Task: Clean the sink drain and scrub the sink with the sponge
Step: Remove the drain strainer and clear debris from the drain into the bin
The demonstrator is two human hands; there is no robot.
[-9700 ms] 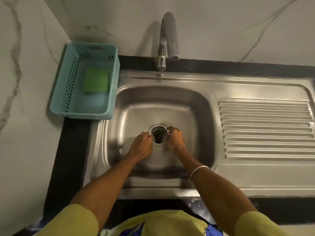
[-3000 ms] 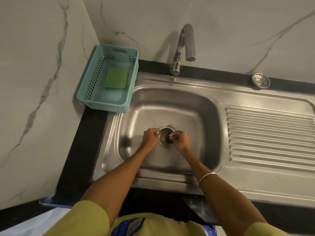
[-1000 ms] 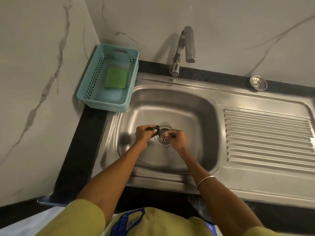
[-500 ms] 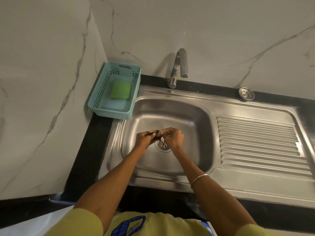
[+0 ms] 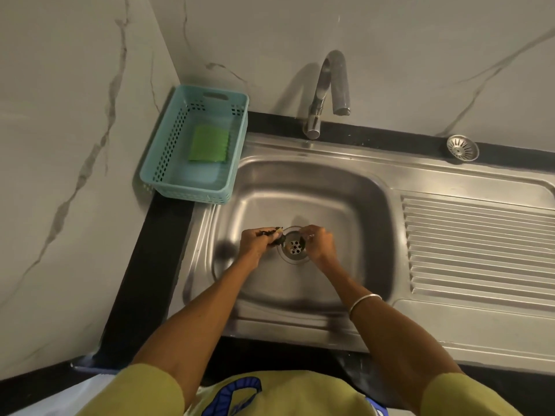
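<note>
Left hand (image 5: 257, 242) is gripping dark debris (image 5: 271, 234), its long axis running left-right, beside the drain (image 5: 295, 247). Right hand (image 5: 317, 244) is pinching something too small to identify.

No text, label, brand, number or sign can be read on anything here. The yellow shirt (image 5: 270, 397) at the bottom edge carries a blue printed shape, but only a part of it shows and it forms no letter that I can read.
</note>
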